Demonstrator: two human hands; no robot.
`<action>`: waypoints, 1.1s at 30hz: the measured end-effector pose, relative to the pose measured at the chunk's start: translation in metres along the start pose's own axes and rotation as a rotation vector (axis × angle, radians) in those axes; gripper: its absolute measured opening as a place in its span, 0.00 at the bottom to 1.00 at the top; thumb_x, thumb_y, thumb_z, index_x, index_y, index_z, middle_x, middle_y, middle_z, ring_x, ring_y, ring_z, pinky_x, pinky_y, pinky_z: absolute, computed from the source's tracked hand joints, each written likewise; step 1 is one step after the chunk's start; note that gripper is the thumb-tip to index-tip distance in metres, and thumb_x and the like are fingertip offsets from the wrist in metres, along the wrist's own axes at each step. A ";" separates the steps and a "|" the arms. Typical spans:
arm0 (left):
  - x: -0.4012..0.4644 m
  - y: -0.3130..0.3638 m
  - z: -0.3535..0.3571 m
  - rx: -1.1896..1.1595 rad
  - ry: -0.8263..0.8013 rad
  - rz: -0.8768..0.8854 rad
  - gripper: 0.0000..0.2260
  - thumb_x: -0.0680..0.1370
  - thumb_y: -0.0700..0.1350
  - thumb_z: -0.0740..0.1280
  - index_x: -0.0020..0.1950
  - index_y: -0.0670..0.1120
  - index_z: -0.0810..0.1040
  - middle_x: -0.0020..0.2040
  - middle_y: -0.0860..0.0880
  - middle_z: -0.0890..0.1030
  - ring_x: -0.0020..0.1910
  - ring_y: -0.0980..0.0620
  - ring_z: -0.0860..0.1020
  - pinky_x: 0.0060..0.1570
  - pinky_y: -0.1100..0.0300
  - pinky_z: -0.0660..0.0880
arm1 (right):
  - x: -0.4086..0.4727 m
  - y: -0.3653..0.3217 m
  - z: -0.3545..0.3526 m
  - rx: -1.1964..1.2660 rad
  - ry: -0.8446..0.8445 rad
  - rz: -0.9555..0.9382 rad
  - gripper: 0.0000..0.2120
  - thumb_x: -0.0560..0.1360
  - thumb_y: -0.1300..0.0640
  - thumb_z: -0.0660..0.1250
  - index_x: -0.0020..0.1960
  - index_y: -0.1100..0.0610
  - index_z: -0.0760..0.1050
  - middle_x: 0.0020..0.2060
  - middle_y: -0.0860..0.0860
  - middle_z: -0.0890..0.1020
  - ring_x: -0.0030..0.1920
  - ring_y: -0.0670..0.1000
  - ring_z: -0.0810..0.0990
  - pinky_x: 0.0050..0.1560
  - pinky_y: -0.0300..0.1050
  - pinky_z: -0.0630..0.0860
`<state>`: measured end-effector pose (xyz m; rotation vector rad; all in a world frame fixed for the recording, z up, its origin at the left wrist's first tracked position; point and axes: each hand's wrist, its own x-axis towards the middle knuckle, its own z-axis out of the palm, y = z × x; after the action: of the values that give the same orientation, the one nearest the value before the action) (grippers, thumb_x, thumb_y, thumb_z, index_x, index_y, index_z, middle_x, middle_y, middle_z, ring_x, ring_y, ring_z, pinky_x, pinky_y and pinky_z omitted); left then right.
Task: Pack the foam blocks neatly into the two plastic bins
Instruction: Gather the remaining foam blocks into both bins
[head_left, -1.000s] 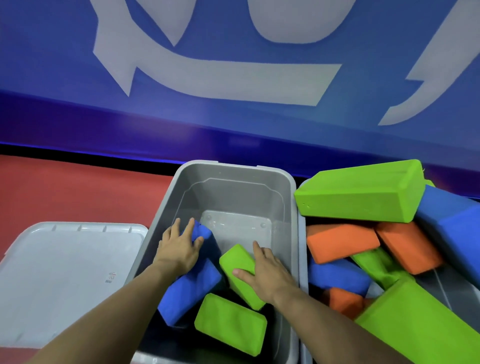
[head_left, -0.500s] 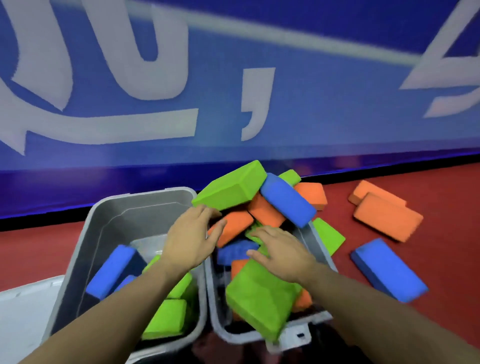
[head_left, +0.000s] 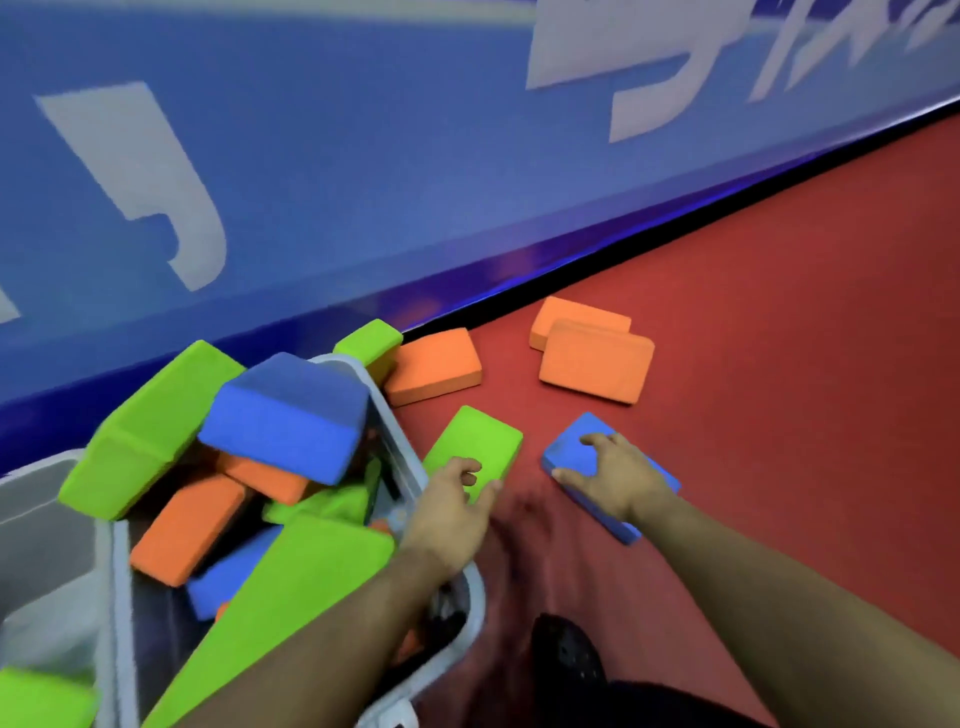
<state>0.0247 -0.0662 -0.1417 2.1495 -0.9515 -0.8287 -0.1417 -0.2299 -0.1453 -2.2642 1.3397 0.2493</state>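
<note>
On the red floor right of the bins lie a green foam block (head_left: 483, 436) and a blue foam block (head_left: 574, 441). My left hand (head_left: 454, 501) grips the near end of the green block, fingers curled on top and thumb at its edge. Over the blue block sits my right hand (head_left: 615, 480), thumb on its left side and fingers bent over the top. The right grey bin (head_left: 402, 457) is heaped with tilted blocks: a large green one (head_left: 145, 431), a blue one (head_left: 291, 415), an orange one (head_left: 187, 530). Only a blurred part of the left bin (head_left: 36, 525) shows.
Three orange blocks lie further out on the floor: one (head_left: 436, 364) by the bin and two stacked (head_left: 597, 374) to the right. A blue padded wall (head_left: 363, 182) runs behind. My dark shoe (head_left: 566, 654) is near the bin's front corner.
The view has swung right. Both hands left the heap in the right bin and came down on the floor blocks, left on the green one, right on the blue one.
</note>
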 end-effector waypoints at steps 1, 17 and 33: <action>0.019 -0.004 0.026 -0.077 0.023 -0.078 0.19 0.79 0.54 0.68 0.66 0.48 0.73 0.61 0.47 0.78 0.55 0.48 0.79 0.60 0.52 0.75 | 0.014 0.015 0.012 0.020 -0.019 0.045 0.42 0.73 0.30 0.66 0.77 0.54 0.63 0.74 0.58 0.67 0.72 0.60 0.70 0.72 0.54 0.68; 0.204 -0.161 0.192 -0.397 0.494 -1.121 0.50 0.74 0.70 0.65 0.78 0.32 0.55 0.77 0.34 0.63 0.75 0.33 0.64 0.74 0.45 0.61 | 0.184 0.177 0.111 0.136 -0.035 0.523 0.62 0.59 0.24 0.73 0.79 0.58 0.54 0.76 0.60 0.61 0.78 0.61 0.58 0.78 0.57 0.52; 0.142 -0.007 0.145 -0.738 0.507 -0.999 0.54 0.52 0.67 0.82 0.67 0.42 0.63 0.58 0.41 0.77 0.53 0.40 0.79 0.51 0.40 0.80 | 0.087 0.130 0.055 0.161 0.168 0.470 0.47 0.59 0.29 0.77 0.62 0.57 0.63 0.61 0.58 0.70 0.61 0.66 0.75 0.59 0.59 0.74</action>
<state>-0.0039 -0.2176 -0.2741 1.8946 0.6808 -0.8001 -0.2050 -0.3209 -0.2692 -1.8471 1.9000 0.1022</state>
